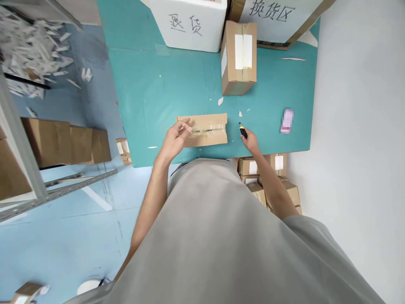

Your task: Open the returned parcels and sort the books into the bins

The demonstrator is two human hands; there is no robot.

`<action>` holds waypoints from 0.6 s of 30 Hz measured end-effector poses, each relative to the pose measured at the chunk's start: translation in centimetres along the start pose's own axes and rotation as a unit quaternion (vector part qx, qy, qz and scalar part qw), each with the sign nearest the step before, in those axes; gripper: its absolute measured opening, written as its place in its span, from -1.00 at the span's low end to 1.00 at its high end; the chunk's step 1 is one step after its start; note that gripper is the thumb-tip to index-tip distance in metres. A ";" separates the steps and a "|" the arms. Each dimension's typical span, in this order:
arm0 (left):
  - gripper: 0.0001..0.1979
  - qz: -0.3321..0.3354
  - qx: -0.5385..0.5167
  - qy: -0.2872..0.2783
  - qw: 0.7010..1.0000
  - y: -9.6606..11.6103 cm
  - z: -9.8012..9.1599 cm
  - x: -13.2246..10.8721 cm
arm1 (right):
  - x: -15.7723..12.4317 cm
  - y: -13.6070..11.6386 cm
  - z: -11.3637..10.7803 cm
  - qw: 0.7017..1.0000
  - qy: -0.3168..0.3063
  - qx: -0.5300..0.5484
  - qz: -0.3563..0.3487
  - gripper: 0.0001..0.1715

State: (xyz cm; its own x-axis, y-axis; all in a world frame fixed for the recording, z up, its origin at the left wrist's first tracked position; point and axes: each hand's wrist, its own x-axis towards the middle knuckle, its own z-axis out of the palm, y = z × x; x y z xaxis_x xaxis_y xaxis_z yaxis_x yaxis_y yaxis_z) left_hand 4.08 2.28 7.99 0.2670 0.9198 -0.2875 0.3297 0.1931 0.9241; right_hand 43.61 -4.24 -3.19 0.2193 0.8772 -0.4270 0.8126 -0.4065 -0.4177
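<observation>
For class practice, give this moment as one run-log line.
left hand: over taped carton, contact unclear | right hand: holding cutter | carton: on table

Over the remote view I have a loose, plain grey shirt [209, 228] on the wearer, matt cloth with soft creases across the front. I see the right sleeve [311, 230] end short, leaving the right forearm [268, 179] and right hand [251, 141] bare. The left forearm [148, 200] and slim-fingered left hand [174, 139] look equally bare to me.
</observation>
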 end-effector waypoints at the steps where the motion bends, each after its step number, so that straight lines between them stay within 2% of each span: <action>1: -0.63 0.010 0.007 -0.006 1.000 0.8 0.3 -0.1 | 0.2 -0.3 1.2 1.000 0.000 0.010 0.010 -0.28; 3: -0.62 0.037 0.027 -0.013 0.999 2.4 0.9 -0.2 | 0.1 -1.4 2.6 0.999 0.008 0.017 0.027 -0.33; 6: -0.62 0.083 0.077 -0.014 0.993 4.7 2.1 -0.4 | -0.9 -3.9 2.4 0.996 0.042 0.078 0.019 -0.42; 8: -0.62 0.115 0.118 -0.016 0.986 6.2 3.0 -0.5 | -2.3 -6.3 1.1 0.980 0.049 0.192 -0.031 -0.41; 10: -0.62 0.146 0.143 -0.028 0.978 7.7 4.0 -0.7 | -4.1 -9.0 -0.7 0.944 0.023 0.305 -0.120 -0.33; 11: -0.62 0.160 0.148 -0.036 0.975 8.3 4.5 -0.8 | -5.0 -10.4 -1.6 0.930 0.015 0.328 -0.164 -0.33; 14: -0.61 0.182 0.150 -0.049 0.970 9.7 5.9 -0.9 | -7.0 -13.5 -4.1 0.910 0.023 0.339 -0.239 -0.53; 16: -0.59 0.186 0.149 -0.042 0.970 9.8 6.6 -0.8 | -7.5 -14.3 -5.3 0.908 0.044 0.334 -0.250 -0.61; 18: -0.53 0.178 0.140 -0.022 0.974 9.2 6.9 -0.5 | -7.4 -14.0 -6.1 0.914 0.074 0.324 -0.233 -0.63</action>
State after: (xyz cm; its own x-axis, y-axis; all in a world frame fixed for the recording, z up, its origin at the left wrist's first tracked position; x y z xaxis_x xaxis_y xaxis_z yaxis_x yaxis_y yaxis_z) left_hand 13.18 1.23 14.88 0.4464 0.8946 0.0219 0.4422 -0.2419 0.8637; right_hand 33.94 -3.45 10.73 0.0406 0.9991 0.0103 0.3555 -0.0049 -0.9347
